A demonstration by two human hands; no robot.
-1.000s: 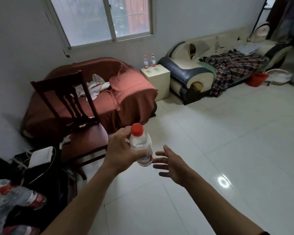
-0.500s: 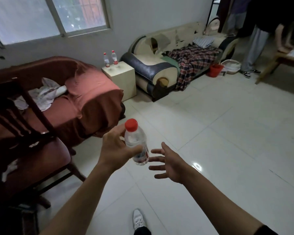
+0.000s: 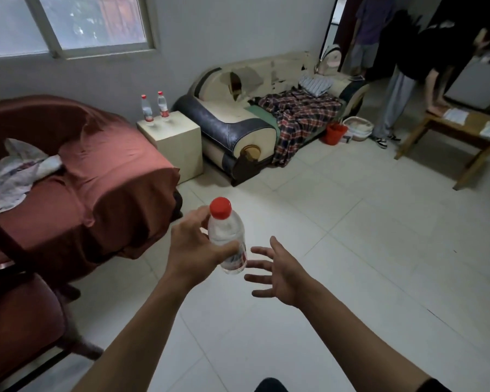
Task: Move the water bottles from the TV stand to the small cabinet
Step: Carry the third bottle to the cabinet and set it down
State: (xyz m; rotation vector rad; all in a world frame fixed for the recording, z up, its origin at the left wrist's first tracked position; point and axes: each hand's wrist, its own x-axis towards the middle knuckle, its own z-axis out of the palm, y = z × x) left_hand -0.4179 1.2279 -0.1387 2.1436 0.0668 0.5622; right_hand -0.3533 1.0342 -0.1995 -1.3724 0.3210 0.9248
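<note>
Head view, centre of the frame: we see the left hand (image 3: pixel 194 246) grasping a clear water bottle (image 3: pixel 227 236) with a red cap, fingers and thumb curled round its body, the bottle upright with a slight tilt and held in the air above the pale tiled floor (image 3: pixel 365 264). Just right of it, we see the right hand (image 3: pixel 277 271) released, fingers spread and relaxed, close to the bottle's base but not touching it. Both bare forearms run in from the lower edge.

Above and left of the hands, we note the small cabinet (image 3: pixel 173 142), a cream block standing between a sofa draped in a red-brown cover (image 3: pixel 102 171) at centre left and a worn cream-and-dark sofa (image 3: pixel 238 128) at upper centre. Two further bottles (image 3: pixel 154 107) with red caps stand upright side by side on the cabinet's back part, near the wall. A plaid blanket (image 3: pixel 300 114) lies over the cream sofa; crumpled white cloth (image 3: pixel 14 171) lies on the red cover. At lower left we see part of a dark wooden chair (image 3: pixel 14 321). At upper left is a window (image 3: pixel 77 24). At upper right, a wooden table (image 3: pixel 450 128) stands, with a person (image 3: pixel 408 66) bent beside it and another figure behind.
</note>
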